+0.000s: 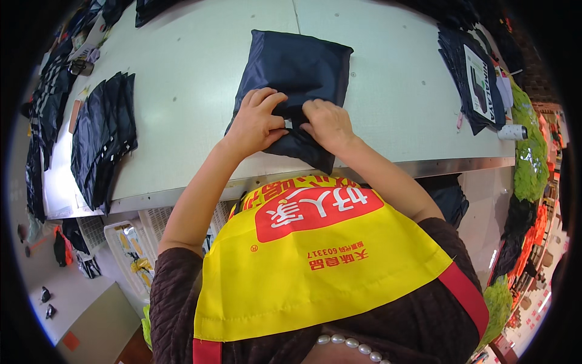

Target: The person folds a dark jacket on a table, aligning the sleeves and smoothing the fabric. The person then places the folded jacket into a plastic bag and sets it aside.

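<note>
A dark navy piece of smooth fabric, shaped like a flat rectangular pouch (297, 67), lies on the pale worktable (182, 127) in front of me. My left hand (259, 121) rests on its near left part, thumb and forefinger closed on the cloth beside a small white tag (288, 124). To the right of the tag, my right hand (329, 124) has its fingers curled and gripping a gathered fold. The cloth is creased between the hands, and its near end reaches toward the table's edge. Whether it is open inside is hidden.
Black fabric pieces (104, 136) with white tags lie in a stack at left. At right stands another dark stack (458, 79) with a printed card (480, 82), near a thread spool (513, 132). Bright green material (528, 145) hangs past the right edge; a white crate (124, 242) sits below left.
</note>
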Motion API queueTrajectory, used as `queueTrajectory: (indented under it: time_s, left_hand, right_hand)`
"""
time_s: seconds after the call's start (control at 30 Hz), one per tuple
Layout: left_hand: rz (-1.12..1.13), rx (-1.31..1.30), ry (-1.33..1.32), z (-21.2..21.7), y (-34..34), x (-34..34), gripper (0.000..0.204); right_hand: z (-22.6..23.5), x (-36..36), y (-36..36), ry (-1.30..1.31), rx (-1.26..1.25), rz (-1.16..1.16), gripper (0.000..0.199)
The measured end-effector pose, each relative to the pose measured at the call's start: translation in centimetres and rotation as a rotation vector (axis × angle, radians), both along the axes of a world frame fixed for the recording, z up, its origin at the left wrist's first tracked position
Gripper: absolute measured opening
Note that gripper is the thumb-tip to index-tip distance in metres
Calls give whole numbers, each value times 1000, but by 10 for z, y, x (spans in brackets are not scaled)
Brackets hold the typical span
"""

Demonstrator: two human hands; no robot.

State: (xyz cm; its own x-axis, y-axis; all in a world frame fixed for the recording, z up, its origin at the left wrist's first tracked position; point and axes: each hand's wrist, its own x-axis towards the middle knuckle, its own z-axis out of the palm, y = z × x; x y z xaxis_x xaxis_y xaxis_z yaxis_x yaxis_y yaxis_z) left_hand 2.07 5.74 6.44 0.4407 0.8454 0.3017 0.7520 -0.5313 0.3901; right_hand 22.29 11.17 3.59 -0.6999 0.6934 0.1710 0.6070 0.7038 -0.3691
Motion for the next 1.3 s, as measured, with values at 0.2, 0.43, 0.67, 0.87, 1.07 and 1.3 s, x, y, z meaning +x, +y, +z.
queueTrajectory:
  time_s: [0.2,0.43,0.67,0.87,1.07,1.3]
  left_hand:
    - [-21,25,28,-13,9,-3,15]
    - [30,131,18,-20,9,1,14]
    - [48,168,-160,-26,-1,27,12]
    - [220,136,-235,-42,-29,49,12]
    - [204,199,-259,-44,-33,51,12]
    - [200,216,-272,-48,-35,52,10]
  right_hand:
    - [-18,-20,8,228,444,-23,20]
    - [4,2,16,224,304,218,12]
    - [-33,47,2,72,90,-491,25]
    - [-33,89,32,141,-671,-232,29]
    - [3,108,37,107,-1249,-292,25]
    - [16,101,28,-126,-813,-224,15]
